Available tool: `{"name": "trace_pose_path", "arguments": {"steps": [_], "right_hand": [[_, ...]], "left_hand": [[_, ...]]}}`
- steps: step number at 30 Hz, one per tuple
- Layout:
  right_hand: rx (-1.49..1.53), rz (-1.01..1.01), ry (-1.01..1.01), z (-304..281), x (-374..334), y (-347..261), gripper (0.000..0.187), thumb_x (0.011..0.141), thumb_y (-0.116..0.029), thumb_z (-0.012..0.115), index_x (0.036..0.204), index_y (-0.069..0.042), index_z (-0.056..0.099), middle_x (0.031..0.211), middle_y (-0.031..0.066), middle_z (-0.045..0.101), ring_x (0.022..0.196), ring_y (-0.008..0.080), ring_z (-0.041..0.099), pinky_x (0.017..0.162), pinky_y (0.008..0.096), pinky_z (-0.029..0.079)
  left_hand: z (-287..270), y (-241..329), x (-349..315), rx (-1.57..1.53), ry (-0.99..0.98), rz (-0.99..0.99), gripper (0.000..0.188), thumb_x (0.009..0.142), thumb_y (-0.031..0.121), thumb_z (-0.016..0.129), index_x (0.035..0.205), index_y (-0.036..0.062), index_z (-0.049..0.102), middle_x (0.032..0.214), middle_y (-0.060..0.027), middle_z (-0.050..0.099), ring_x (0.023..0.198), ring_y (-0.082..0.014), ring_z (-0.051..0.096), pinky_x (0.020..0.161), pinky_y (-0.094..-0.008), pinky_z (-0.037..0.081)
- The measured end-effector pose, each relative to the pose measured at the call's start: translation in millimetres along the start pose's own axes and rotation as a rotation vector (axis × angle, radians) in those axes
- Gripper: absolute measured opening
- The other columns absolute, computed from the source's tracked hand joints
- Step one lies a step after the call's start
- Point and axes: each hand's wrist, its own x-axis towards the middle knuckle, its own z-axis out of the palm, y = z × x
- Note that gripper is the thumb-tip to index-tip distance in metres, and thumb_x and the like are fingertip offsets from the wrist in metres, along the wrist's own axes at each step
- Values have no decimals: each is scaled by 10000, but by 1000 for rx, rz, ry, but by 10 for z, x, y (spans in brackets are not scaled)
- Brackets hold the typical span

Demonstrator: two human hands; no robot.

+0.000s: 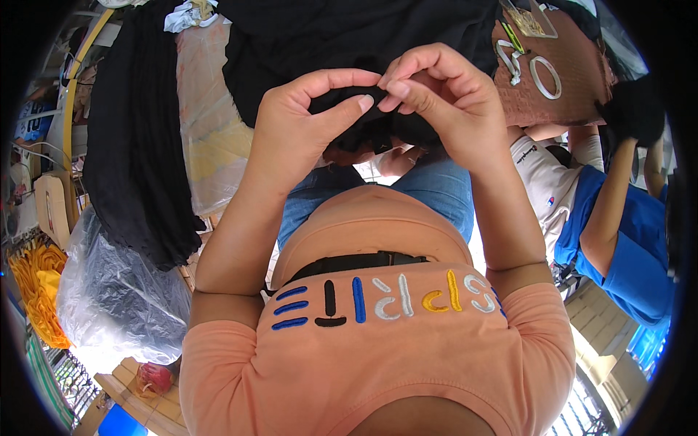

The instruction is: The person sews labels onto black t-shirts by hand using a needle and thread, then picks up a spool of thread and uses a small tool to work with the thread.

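The left hand (309,112) and the right hand (462,102) meet over a big black cloth (349,33). Their pointer fingers come close at the tips. The left thumb sits a little lower, apart from its pointer finger. Anything thin between the fingers is too small to see. To the left, a long black cloth (127,123) hangs beside a plastic-covered board (207,94). To the right, a white ring (536,71) and a green cutter (513,36) lie on brown cardboard (574,91). A person in blue (636,247) is nearby.
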Motion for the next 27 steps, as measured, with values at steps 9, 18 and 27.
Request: {"name": "trace_pose_path", "arguments": {"steps": [9,18,27], "right_hand": [[-64,-100,41,-40,42,-35,94,910,-48,555,987,-9,517,852,106,642,723,149,647,652,232,522],[-50,-167,31,-40,55,-27,86,913,-25,537,989,0,505,837,119,631,692,134,617,620,220,513],[-99,-140,49,-69,137,-78,43,889,19,541,914,-15,532,777,31,590,662,72,560,598,195,470]], "left_hand": [[-13,-58,13,-41,-16,17,227,808,103,682,1030,57,692,738,13,648,569,-7,513,492,-165,423],[-21,68,-14,-49,-37,-130,200,817,87,670,1012,50,692,682,7,623,571,-38,568,503,-197,508],[43,161,88,49,-151,-185,162,797,89,699,937,8,700,782,-31,658,693,-71,596,584,-241,536]]}}
